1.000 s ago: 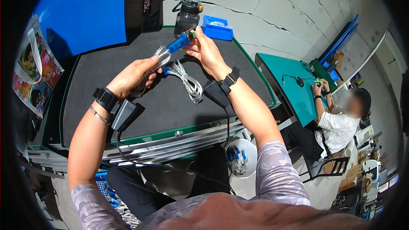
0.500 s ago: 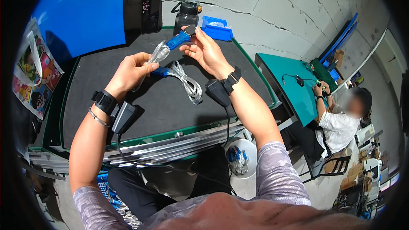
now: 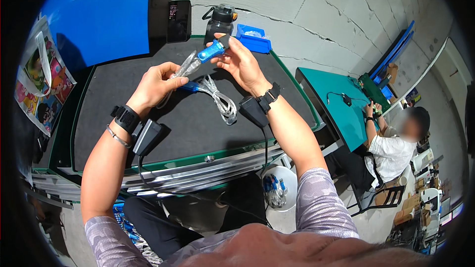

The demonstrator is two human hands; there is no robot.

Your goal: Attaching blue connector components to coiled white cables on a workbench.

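Note:
Above the dark mat, my left hand (image 3: 159, 83) pinches the bundled strands of a clear cable (image 3: 189, 69). This cable runs into a translucent blue connector (image 3: 210, 52), whose far end carries a small black cap (image 3: 224, 41). My right hand (image 3: 241, 63) grips that capped end between thumb and fingers. Below, on the mat, lies a second coiled clear cable (image 3: 221, 101) with its own blue plug (image 3: 190, 86), partly hidden by my left hand. Both wrists wear black straps with black boxes and wires.
At the back stand a black display device (image 3: 178, 21), a dark bottle (image 3: 219, 23) and a blue tray (image 3: 254, 39). A white bucket (image 3: 292, 180) below holds several cables. A colourful bag (image 3: 47, 81) hangs left. Another person (image 3: 396, 153) sits at the green table (image 3: 336, 104) on the right.
The blue connector has turned a little and shifted slightly down in my hands. The view has moved slightly. The other person's hands have moved a little at the green table.

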